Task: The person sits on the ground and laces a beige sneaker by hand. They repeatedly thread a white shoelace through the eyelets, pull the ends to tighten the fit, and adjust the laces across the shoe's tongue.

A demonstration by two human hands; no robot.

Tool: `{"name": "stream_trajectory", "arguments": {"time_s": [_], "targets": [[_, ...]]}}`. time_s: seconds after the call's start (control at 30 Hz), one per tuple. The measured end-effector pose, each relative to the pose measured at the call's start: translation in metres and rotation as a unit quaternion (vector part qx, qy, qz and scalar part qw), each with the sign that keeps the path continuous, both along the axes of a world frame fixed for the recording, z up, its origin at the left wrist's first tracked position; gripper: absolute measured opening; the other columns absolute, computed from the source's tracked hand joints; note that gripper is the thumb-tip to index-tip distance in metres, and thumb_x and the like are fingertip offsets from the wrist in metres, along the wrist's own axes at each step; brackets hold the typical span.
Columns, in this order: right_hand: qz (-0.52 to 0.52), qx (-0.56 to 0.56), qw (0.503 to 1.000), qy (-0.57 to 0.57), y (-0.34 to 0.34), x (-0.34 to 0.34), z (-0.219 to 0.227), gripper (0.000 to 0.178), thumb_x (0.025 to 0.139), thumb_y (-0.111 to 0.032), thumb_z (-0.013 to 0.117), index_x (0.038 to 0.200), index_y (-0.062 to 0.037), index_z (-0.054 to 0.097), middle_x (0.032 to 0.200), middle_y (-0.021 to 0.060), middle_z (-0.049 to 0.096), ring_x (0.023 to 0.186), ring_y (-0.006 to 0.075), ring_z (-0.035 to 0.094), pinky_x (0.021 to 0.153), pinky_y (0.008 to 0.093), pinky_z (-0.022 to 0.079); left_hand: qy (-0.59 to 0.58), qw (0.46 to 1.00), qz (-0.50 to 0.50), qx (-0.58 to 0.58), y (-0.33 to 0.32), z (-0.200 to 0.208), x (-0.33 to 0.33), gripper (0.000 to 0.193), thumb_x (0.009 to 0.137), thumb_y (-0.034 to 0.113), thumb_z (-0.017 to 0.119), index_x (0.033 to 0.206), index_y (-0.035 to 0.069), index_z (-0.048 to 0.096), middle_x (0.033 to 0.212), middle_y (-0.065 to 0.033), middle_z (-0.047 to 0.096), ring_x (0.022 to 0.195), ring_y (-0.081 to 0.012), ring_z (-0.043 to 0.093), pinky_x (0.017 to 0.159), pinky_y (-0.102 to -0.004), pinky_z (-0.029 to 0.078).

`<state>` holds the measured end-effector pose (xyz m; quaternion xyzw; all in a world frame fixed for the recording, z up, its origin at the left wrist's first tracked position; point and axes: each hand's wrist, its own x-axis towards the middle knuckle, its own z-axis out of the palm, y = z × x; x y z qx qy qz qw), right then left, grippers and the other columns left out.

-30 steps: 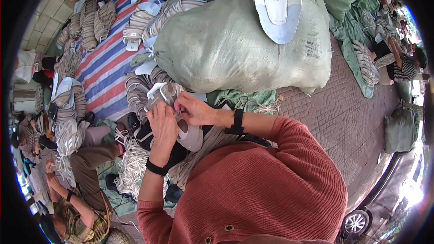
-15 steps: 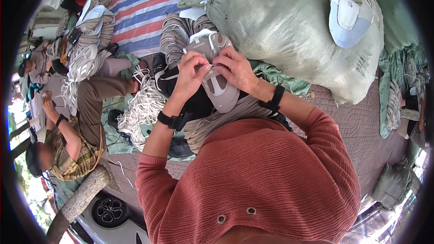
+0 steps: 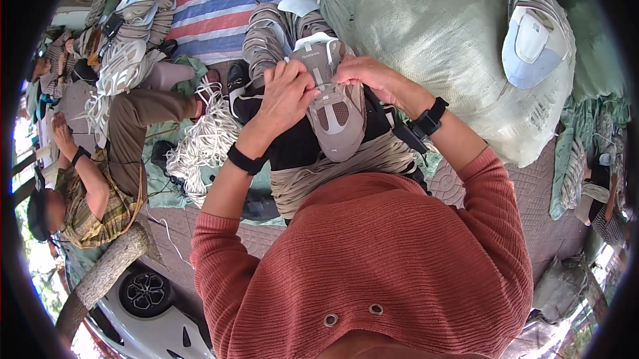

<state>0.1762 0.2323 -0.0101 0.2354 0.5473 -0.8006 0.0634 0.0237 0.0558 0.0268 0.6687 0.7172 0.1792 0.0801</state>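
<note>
Clasping the left edge, your left hand [image 3: 287, 93] could, if it tugs unevenly, skew the shoe upper [image 3: 330, 107], taupe with mesh windows, its toe toward your black-clad lap's [image 3: 287, 147] near edge, while your right hand [image 3: 366, 77] pinches at its right side, on what I can't tell.

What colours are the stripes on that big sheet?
The sheet has red, white and blue stripes, seen best in the head view.
</note>
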Motion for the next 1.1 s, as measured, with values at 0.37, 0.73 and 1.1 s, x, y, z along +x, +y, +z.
{"name": "stream_trajectory", "arguments": {"time_s": [0.37,0.73,1.1], "targets": [[0.076,0.052,0.995,0.028,0.014,0.009,0.018,0.020,0.091,-0.023,0.066,0.100,-0.0059,0.068,0.100,0.0005,0.064,0.096,0.0099,0.053,0.090,0.0271,0.040,-0.131,0.987,0.091,-0.026,-0.060,0.034,-0.085,0.017,0.088,0.016,0.061,0.074,0.007,0.056,0.084,-0.0044,0.053,0.087,-0.0222,0.050,0.083,-0.0372,0.037],[0.237,0.715,0.649,0.109,-0.073,-0.037,0.020,0.017,0.083,-0.016,0.069,0.098,-0.0070,0.070,0.083,0.0070,0.068,0.078,0.0249,0.067,0.065,0.0387,0.052,-0.854,0.402,0.104,0.315,-0.118,0.094,-0.061,0.023,0.099,0.018,0.049,0.090,-0.001,0.058,0.110,-0.0133,0.054,0.081,-0.0151,0.050,0.065,-0.0270,0.044],[-0.115,-0.194,0.930,0.290,0.100,0.032,0.168,0.016,0.094,-0.010,0.057,0.104,0.0015,0.059,0.057,-0.0077,0.032,0.047,0.0052,0.027,0.050,0.0221,0.025,-0.706,0.368,0.278,0.538,-0.517,-0.001,-0.226,0.029,0.100,0.009,0.045,0.126,-0.002,0.052,0.103,-0.0123,0.062,0.073,-0.0165,0.046,0.066,-0.0281,0.040]]}}
